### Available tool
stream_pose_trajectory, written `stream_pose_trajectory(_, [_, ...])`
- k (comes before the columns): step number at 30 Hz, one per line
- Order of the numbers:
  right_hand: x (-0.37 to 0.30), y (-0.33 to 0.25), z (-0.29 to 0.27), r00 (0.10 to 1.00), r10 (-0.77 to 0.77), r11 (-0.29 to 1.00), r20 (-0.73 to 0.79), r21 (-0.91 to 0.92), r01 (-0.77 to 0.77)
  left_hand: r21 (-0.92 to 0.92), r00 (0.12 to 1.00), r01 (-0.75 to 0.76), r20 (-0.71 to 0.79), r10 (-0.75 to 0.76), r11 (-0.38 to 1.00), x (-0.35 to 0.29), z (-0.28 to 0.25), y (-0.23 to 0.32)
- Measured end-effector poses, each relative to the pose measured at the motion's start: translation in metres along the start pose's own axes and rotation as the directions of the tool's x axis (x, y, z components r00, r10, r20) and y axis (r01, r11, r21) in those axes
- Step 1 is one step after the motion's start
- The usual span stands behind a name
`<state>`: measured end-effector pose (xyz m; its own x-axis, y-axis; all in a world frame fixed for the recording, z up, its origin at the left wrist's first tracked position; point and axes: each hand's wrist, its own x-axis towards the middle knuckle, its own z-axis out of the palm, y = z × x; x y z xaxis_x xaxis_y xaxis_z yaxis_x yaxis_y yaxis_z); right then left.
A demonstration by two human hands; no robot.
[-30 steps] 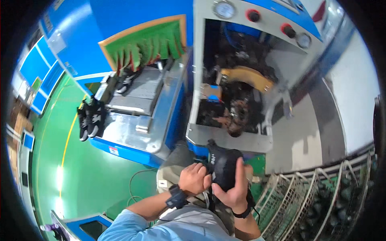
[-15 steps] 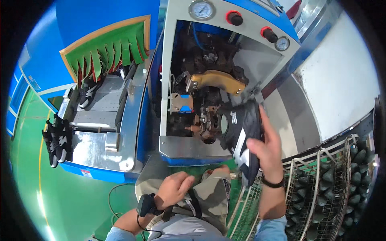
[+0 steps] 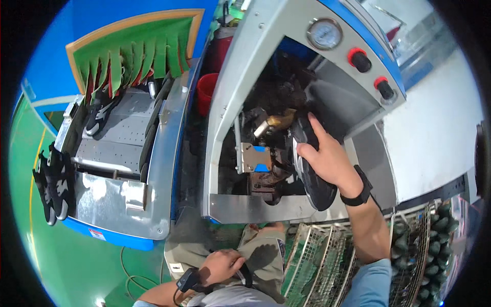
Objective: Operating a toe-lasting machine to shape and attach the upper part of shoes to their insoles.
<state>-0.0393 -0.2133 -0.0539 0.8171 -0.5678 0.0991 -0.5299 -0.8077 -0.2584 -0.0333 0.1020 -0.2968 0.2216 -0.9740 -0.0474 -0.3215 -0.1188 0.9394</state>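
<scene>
At the open front of the grey machine [image 3: 266, 66], the right hand [image 3: 330, 158] holds a dark shoe [image 3: 317, 187] with white markings on its left flank. The right forearm [image 3: 371, 230] rises from the lower right edge, leaving a blue sleeve [image 3: 371, 286] and crossing a black wristband [image 3: 359, 188], and slants up and leftward to the opening. The back of the hand faces the viewer; the index finger lies extended along the shoe toward the machine's interior, the thumb points left across the upper, and the fingers are clamped on the shoe. One rounded end of the shoe points down toward the metal sill [image 3: 245, 207]; whether the two touch cannot be told. Just left of the shoe stands a small plate with blue parts [image 3: 254, 158]. The left hand [image 3: 221, 265] is low over the lap, its wrist bearing a black device [image 3: 188, 280]; its fingers are bent and partly hidden, so whether they are together or apart cannot be told. Farther left, a second shoe [image 3: 98, 120] lies on the perforated conveyor bed [image 3: 117, 125] below a green strip curtain [image 3: 138, 59], and a pair of dark shoes [image 3: 53, 184] stands at the left edge of the metal surface [image 3: 102, 197].
</scene>
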Motion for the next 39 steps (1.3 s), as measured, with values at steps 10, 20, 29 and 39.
stream_pose_trajectory(10, [-0.029, -0.015, 0.02, 0.965, 0.0, 1.0, -0.262, -0.013, -0.003, 0.115, 0.99, -0.017, -0.138, 0.033, 0.993, 0.006, -0.011, 0.009])
stream_pose_trajectory(20, [-0.157, -0.029, 0.049, 0.794, -0.313, 0.944, -0.521, -0.263, 0.199, 0.04, 0.994, 0.106, -0.008, -0.106, 0.994, 0.005, -0.022, 0.079])
stream_pose_trajectory(29, [-0.279, 0.002, 0.051, 0.852, -0.519, 0.822, -0.063, 0.238, 0.518, -0.836, 0.909, 0.37, 0.235, -0.344, 0.406, 0.014, -0.003, 0.059])
stream_pose_trajectory(39, [-0.131, -0.02, 0.042, 0.992, 0.121, -0.483, 0.039, 0.875, 0.025, -0.341, 0.945, 0.259, 0.284, -0.163, 0.904, -0.024, 0.016, 0.039])
